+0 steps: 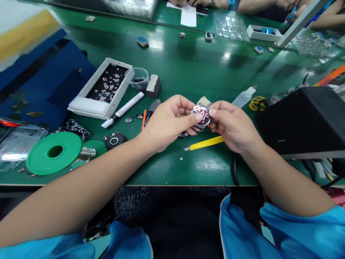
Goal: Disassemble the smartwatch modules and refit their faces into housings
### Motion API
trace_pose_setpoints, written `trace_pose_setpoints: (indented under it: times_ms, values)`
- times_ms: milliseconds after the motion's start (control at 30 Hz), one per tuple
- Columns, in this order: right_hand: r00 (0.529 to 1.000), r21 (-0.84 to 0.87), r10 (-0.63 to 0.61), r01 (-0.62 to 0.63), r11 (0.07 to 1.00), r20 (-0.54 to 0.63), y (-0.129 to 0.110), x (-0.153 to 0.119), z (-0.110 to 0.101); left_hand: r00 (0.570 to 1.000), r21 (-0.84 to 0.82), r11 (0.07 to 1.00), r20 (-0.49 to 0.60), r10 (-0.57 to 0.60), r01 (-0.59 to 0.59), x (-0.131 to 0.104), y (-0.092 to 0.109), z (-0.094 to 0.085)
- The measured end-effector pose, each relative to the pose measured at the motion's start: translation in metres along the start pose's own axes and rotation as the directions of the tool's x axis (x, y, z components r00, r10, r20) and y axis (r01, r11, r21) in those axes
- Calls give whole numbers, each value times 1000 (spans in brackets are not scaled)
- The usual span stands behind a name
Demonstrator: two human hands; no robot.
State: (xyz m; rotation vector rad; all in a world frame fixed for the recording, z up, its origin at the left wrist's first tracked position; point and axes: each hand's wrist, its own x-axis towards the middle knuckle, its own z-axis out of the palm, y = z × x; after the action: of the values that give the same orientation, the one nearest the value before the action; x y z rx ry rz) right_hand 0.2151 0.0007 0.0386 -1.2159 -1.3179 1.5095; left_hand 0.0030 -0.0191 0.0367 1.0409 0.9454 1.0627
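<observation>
Between both hands is a round watch (202, 119) with a black face, red and white markings and a silvery rim. A small white sticker with a red arrow (197, 108) shows at its upper left edge. My left hand (172, 120) grips the watch from the left, its thumb lying across the face. From the right, my right hand (231, 122) pinches the rim between thumb and fingers. Just below the hands lies a yellow craft knife (206, 143), its blade pointing left. Part of another round piece (183, 135) shows under my left hand, mostly hidden.
Left are a white box (93, 108) with small stickered parts, a clear cup (139, 79), a marker (124, 109) and a green spool (54, 153). A black box-shaped device (302, 120) and a squeeze bottle (244, 97) stand right. Other people's hands (185, 3) work across the bench.
</observation>
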Motion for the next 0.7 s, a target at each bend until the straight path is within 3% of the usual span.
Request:
trace_pose_setpoints:
  times_ms: [700]
  values:
    - [998,-59,-60,59,997,-21,2,-2,2,999,0,1000,34,13,-13,1,-2,-2]
